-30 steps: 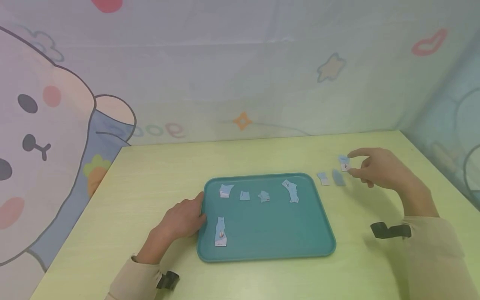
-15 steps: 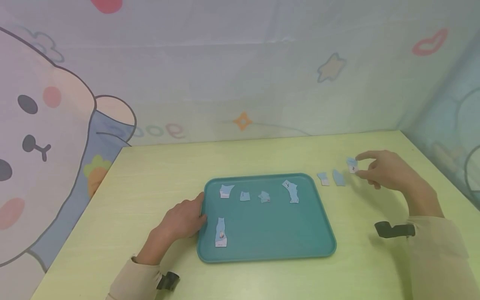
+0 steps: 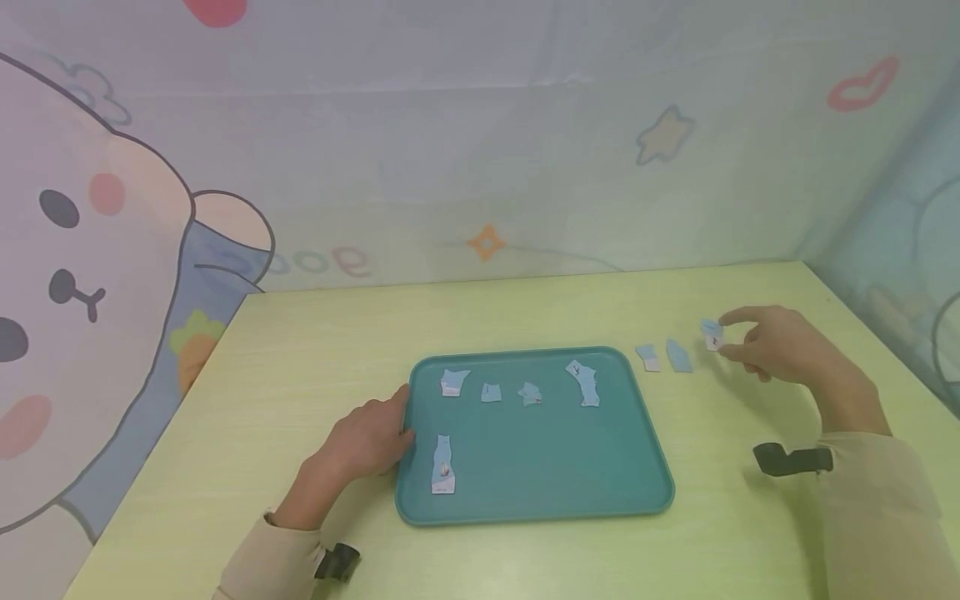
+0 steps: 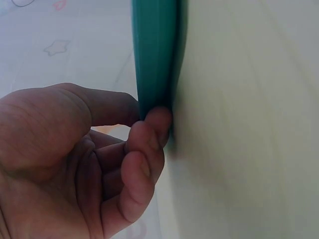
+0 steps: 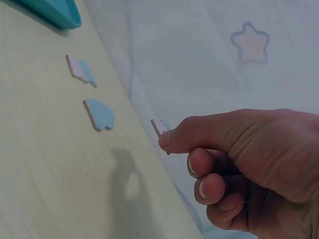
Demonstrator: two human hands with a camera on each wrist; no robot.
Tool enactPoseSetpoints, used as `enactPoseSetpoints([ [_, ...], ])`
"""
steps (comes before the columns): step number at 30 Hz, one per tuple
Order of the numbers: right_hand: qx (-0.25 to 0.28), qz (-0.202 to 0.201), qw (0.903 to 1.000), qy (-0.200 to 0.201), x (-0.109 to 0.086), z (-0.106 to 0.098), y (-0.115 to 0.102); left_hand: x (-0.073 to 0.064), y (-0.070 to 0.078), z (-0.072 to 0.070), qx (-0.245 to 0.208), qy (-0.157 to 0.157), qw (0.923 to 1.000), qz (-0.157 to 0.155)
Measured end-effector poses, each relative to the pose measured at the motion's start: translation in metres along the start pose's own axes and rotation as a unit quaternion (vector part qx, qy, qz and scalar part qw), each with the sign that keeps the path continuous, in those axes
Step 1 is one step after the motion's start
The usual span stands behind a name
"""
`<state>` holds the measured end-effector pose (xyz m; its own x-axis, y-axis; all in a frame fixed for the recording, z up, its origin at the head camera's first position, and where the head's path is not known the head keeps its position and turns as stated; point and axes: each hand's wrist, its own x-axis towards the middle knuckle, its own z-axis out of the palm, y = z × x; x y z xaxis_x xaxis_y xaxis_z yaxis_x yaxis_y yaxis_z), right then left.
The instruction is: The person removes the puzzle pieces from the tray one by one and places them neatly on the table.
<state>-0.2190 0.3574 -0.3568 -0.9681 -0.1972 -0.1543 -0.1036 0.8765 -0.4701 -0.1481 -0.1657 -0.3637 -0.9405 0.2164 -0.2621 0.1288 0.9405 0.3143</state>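
Note:
Between thumb and forefinger, my right hand [image 3: 780, 342] pinches a small blue-and-white puzzle piece [image 3: 711, 334], raised above the table in the right wrist view. Two more pieces lie on the table to its left: a blue one [image 5: 101, 115] and a blue-and-white one [image 5: 81, 70]. My left hand [image 3: 372, 433] grips the left edge of the teal tray [image 3: 540, 515]; in the left wrist view its thumb and curled fingers meet at the tray's rim [image 4: 154, 64]. Inside the tray lie several pieces, among them a long strip with a small boat picture [image 3: 442, 467] and a curved one [image 3: 587, 383].
The pale yellow table [image 3: 322, 333] ends at a cartoon-printed cloth [image 3: 420, 150] along the back. More cloth hangs at the right side. A small camera [image 3: 791, 460] is strapped to my right wrist, another camera [image 3: 337, 562] to the left.
My right hand has moved a little right and toward me with the pinched piece, away from the two pieces on the table. My left hand and the tray have stayed in place.

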Motion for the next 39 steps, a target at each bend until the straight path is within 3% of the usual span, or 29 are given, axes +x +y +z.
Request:
enactPoseSetpoints([
  [13,0.004,0.006,0.9999,-0.008,0.008,0.012,0.015,-0.002,-0.002,0.000,-0.007,0.000,1.0000,0.005],
  [27,0.005,0.006,0.9998,-0.019,0.012,0.019,0.017,-0.001,-0.002,0.001,-0.002,0.003,1.0000,0.006],
  [32,-0.009,-0.004,0.9999,-0.009,0.009,0.010,0.007,-0.001,-0.002,0.001,-0.004,0.004,1.0000,0.007],
  [39,-0.020,-0.025,0.9992,0.026,0.000,-0.006,-0.031,0.000,-0.004,0.002,-0.005,0.002,1.0000,0.007],
])
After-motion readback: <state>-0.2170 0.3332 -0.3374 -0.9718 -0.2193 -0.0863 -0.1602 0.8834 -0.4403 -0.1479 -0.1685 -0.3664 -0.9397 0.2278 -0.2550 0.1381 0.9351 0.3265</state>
